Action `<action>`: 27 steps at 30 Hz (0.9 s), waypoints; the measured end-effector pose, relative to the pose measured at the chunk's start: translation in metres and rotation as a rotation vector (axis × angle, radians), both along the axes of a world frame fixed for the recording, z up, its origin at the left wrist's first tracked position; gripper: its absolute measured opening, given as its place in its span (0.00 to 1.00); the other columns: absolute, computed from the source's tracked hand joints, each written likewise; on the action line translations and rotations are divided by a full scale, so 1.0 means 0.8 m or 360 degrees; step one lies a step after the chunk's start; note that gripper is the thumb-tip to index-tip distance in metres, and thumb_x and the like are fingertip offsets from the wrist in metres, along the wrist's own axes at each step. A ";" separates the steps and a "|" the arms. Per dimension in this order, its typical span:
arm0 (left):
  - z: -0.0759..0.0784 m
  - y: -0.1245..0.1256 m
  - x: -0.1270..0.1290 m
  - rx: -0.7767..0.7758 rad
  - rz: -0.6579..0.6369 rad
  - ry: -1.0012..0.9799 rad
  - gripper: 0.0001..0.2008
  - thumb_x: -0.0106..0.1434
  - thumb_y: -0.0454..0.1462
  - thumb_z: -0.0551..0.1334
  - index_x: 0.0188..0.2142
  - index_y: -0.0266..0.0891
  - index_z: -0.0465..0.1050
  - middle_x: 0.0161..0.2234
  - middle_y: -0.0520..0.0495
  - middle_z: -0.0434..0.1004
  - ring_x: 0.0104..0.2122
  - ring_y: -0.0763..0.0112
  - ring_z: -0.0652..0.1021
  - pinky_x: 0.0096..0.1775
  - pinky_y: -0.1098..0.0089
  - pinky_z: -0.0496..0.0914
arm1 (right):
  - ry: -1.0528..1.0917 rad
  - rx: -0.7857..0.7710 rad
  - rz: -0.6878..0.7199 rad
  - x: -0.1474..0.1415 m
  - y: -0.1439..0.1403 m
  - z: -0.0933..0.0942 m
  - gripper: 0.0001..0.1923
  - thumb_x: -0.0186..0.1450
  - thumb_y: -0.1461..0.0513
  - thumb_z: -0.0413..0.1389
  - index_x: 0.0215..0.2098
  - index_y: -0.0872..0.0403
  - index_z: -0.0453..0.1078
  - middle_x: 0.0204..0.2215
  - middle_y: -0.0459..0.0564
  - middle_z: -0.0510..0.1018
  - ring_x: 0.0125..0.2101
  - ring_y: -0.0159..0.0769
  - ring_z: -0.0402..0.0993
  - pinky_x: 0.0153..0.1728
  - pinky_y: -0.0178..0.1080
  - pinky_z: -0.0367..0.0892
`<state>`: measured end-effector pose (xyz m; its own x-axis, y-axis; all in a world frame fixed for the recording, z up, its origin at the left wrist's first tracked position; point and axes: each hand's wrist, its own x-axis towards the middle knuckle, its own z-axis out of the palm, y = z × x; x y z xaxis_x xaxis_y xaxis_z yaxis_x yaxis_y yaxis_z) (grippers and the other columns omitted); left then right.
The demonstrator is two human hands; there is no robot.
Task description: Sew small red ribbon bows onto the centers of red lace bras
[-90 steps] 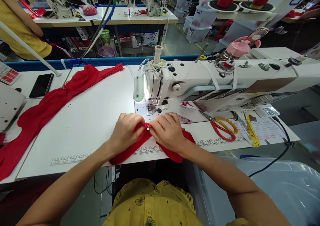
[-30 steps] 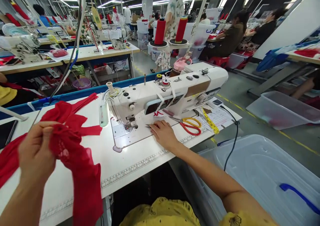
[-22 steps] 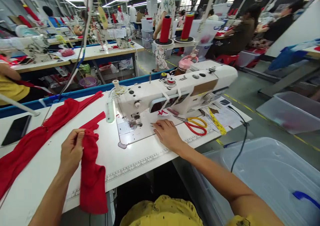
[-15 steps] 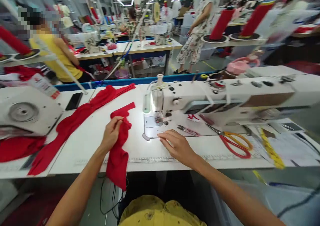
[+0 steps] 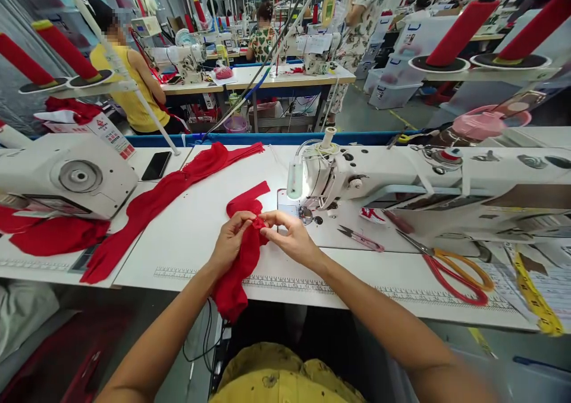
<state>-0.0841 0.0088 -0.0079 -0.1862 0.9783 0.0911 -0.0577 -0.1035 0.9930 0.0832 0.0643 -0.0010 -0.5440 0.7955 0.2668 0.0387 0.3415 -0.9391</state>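
Observation:
A strip of red fabric [image 5: 243, 266] lies in front of me, its lower end hanging over the table's front edge. My left hand [image 5: 234, 239] pinches it near its upper part. From the other side my right hand [image 5: 288, 236] is closed on the same gathered spot, thumb and finger on the cloth. Just to the right stands a white sewing machine [image 5: 357, 177], its needle area lit. A longer red fabric piece [image 5: 156, 204] stretches diagonally across the table on the left, apart from both hands.
Pink thread snips [image 5: 361, 238] and scissors with orange and red handles [image 5: 459, 272] lie on the right, near a yellow tape measure [image 5: 533, 290]. A black phone [image 5: 156, 165] rests at the back left, beside another machine [image 5: 75, 174]. Red thread cones [image 5: 464, 31] stand above.
My right hand has moved left from beside the machine bed and now grips the red fabric with my left. The view has shifted, so most things sit elsewhere in the picture.

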 end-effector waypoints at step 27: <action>0.030 0.044 -0.010 -0.0126 -0.0442 0.0336 0.07 0.61 0.41 0.65 0.35 0.41 0.70 0.30 0.51 0.75 0.30 0.71 0.75 0.35 0.69 0.69 | 0.0140 -0.0714 0.0019 0.018 0.010 0.011 0.15 0.62 0.50 0.61 0.30 0.53 0.67 0.25 0.43 0.68 0.25 0.28 0.63 0.24 0.34 0.58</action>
<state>-0.0924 0.0439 0.0157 0.1030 0.9945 0.0214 0.1346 -0.0352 0.9903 0.0980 0.0721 0.0082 -0.5447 0.8367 -0.0569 -0.0493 -0.0997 -0.9938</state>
